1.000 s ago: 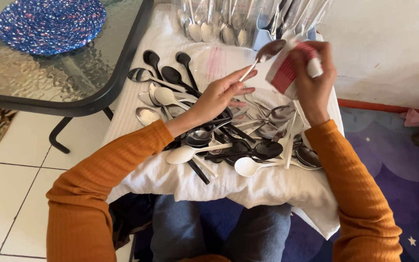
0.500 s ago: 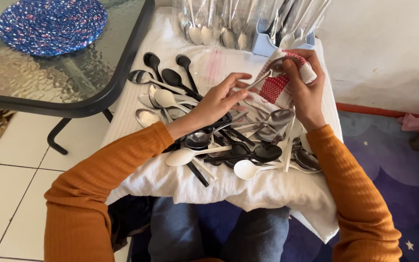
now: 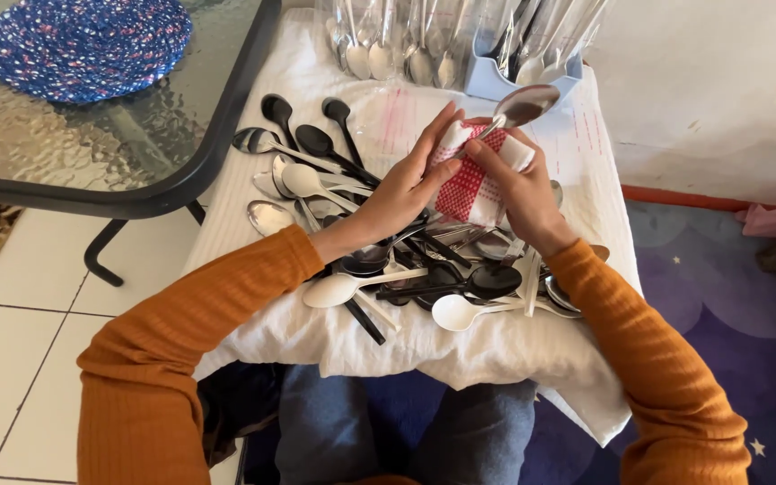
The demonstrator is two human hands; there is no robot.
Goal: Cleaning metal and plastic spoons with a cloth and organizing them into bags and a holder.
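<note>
Spoon [image 3: 526, 105] wrapped in cloth [image 3: 471, 175], both hands.

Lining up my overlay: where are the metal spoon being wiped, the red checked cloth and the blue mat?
Metal spoon [image 3: 524, 105], head view, on its bowl.
Red checked cloth [image 3: 465, 184], head view, on the red patch between the hands.
Blue mat [image 3: 87, 45], head view, on its middle.
</note>
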